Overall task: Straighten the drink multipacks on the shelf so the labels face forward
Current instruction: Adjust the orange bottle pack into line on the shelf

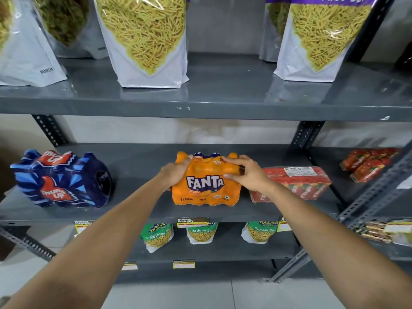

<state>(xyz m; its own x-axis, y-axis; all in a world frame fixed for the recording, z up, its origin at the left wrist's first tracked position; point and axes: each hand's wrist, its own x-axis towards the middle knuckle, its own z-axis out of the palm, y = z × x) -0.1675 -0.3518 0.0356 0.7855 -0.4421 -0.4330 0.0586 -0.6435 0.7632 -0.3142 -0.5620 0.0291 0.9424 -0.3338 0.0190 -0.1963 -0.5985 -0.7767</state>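
**Fanta pack gripped from both sides, label out front**

Fanta pack sits on the middle shelf, roughly mid-span and close to the front edge. Its logo and the "8 x 250 ml" print point straight out at the camera, so that face is square to the edge.

Both hands are on it — left hand wrapped around the pack's upper left side, fingers curled over the top of the shrink wrap. Right hand clamps the upper right side, thumb on the front face, fingers over the top. Both are closed on the pack, not just resting.

Neighbours on the same shelf:
- Thums Up pack toward the left end, well apart from the Fanta. It's turned at an angle, so one end points partly toward the front and the logos tilt.
- Red juice pack just beside the Fanta on the right, lying flat with its long side slanting back toward the right. The right hand covers part of its near corner.

Snack bags stand on the shelf above — green ones on the one below, behind yellow price tags.
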